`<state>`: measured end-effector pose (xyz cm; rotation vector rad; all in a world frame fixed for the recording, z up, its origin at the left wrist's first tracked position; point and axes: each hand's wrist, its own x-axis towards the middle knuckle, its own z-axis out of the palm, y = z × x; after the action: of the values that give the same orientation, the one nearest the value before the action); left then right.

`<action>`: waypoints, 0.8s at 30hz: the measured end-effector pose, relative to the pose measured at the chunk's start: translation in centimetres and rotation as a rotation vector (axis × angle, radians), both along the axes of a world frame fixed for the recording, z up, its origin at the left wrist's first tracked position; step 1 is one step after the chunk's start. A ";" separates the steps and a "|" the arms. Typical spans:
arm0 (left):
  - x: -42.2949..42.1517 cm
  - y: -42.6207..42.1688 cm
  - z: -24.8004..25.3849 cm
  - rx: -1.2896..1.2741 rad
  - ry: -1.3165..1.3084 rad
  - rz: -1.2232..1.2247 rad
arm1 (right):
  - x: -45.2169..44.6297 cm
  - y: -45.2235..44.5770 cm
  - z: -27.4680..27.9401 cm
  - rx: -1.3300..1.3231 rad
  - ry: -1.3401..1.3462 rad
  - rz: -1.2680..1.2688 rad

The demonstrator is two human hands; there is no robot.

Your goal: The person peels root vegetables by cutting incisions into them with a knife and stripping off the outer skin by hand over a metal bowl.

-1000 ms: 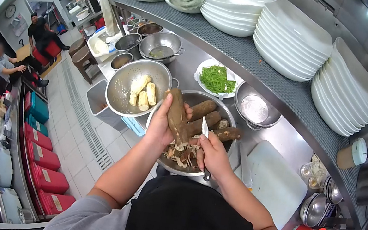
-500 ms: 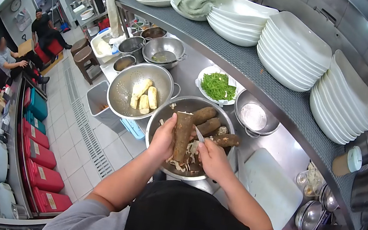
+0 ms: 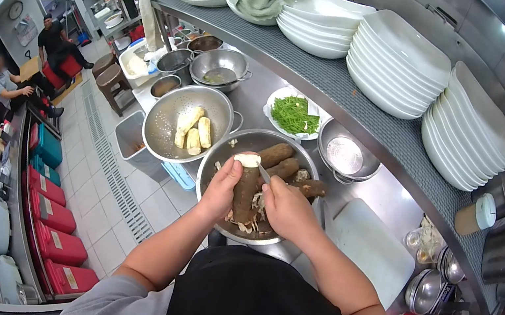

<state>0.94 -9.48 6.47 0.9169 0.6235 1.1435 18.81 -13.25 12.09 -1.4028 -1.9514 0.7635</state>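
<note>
My left hand [image 3: 221, 186] is closed around a thick brown root [image 3: 244, 197], held upright with its pale cut end on top. In my right hand [image 3: 284, 206] is a small knife [image 3: 262, 172], its blade touching the root near the cut end. Both hands are over a large steel bowl [image 3: 211, 163], where unpeeled brown roots [image 3: 278, 155] and peel scraps lie. Left of it, a perforated colander [image 3: 162, 116] holds several peeled pale pieces [image 3: 193, 142].
Behind the bowl are a plate of chopped greens [image 3: 295, 115] and a steel pan [image 3: 345, 154]. A white cutting board [image 3: 374, 248] lies at the right. White dishes [image 3: 398, 65] stand stacked on the raised shelf [image 3: 319, 75]. Two people [image 3: 54, 47] sit far left.
The root has turned from a slant to upright, showing its pale cut end. The knife and my right hand have moved up to that end.
</note>
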 end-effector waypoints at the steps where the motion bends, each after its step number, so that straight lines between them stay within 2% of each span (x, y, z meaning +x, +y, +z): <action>1: 0.0 0.1 0.1 0.000 0.001 -0.001 | -0.2 -0.1 0.2 0.000 0.001 -0.001; 7: 0.1 0.0 0.3 -0.062 -0.061 0.021 | -0.5 -0.4 -0.7 -0.091 -0.011 0.003; 9: 0.2 0.0 -0.1 -0.117 -0.157 0.026 | -0.7 -1.0 -1.8 0.014 -0.041 0.029; 12: -0.2 1.2 0.0 -0.039 -0.109 0.067 | -0.9 -1.9 -2.2 -0.134 -0.072 0.059; 18: 1.1 1.8 2.0 -0.023 -0.067 0.166 | -0.9 -1.4 -0.7 0.010 -0.159 0.058; 20: 1.0 2.3 2.8 0.018 0.062 0.188 | -1.3 -1.5 -0.4 0.003 -0.184 0.020; 24: 0.6 3.3 3.6 0.000 -0.032 0.260 | -1.2 -2.0 -1.7 -0.065 -0.214 0.050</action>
<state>1.50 -6.18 10.08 0.8319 0.7317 1.3869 17.62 -15.29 10.36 -1.5333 -2.1483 0.7317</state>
